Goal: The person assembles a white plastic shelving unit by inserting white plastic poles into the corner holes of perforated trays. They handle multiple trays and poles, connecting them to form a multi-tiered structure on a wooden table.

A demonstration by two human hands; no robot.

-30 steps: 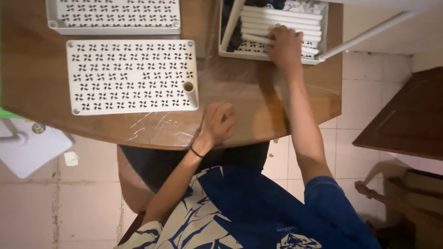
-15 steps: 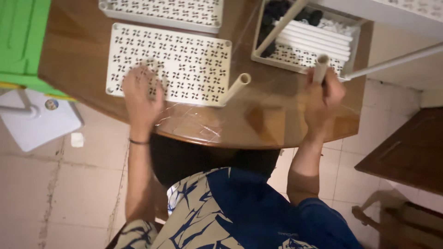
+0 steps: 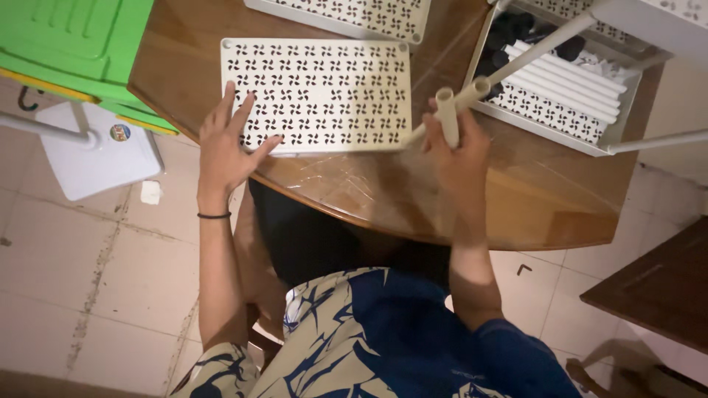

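Since half a second ago the left hand [image 3: 225, 147] has settled flat on the near left corner of the white perforated panel [image 3: 317, 94], fingers spread wide, where before it was a blur over that edge. The right hand [image 3: 459, 151] has come in from the tray toward the panel's right end and now holds two short white tubes [image 3: 451, 110], its fingers closed around them; one stands upright, the other slants up to the right, just beside the panel's near right corner. The panel lies flat on the round wooden table [image 3: 413, 199], its long side toward the person. A second perforated panel [image 3: 346, 15] lies beyond it at the far edge of the view. To the right, a white perforated tray [image 3: 549, 114] holds a row of long white tubes [image 3: 571, 77] lying side by side, with some dark round pieces [image 3: 516, 29] at its far end. A green plastic box [image 3: 74, 44] sits at the table's left. On the tiled floor below it lies a white square base [image 3: 99, 155] bearing a small round sticker.
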